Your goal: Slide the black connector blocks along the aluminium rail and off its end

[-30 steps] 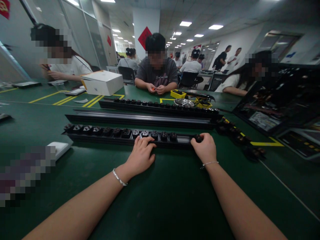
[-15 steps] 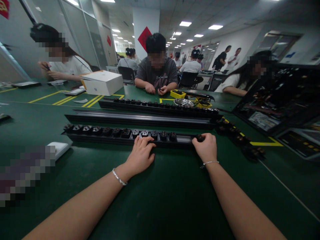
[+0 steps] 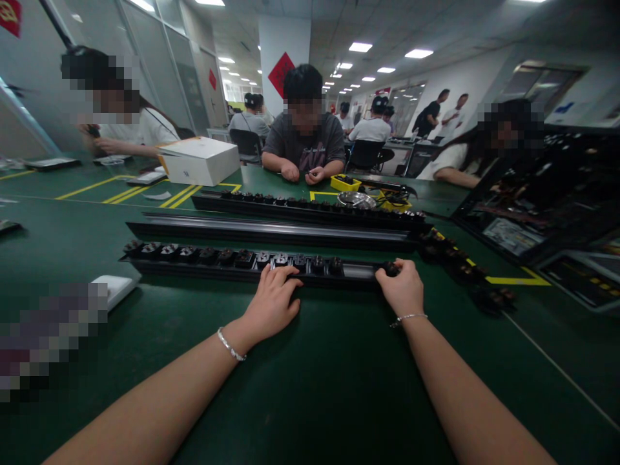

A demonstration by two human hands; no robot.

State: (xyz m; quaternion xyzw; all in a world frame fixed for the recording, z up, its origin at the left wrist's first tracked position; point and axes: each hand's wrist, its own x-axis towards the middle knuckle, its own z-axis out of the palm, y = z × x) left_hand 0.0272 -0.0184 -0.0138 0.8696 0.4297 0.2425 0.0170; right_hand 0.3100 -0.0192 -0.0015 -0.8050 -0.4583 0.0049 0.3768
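Here, a long black socket strip (image 3: 242, 263) carries a row of sockets.

The room is lit from above by rectangular white ceiling light panels (image 3: 361, 47) that run far back and burn out to plain white. The dark green matt table top (image 3: 334, 381) stays dim and takes only soft, faint shadows under the forearms. A pale sheen runs along the long black metal rail (image 3: 271, 230). Straight lines bow toward the left and right edges, and the far right is murky and smeared. Faces and a near-left patch are pixelated.
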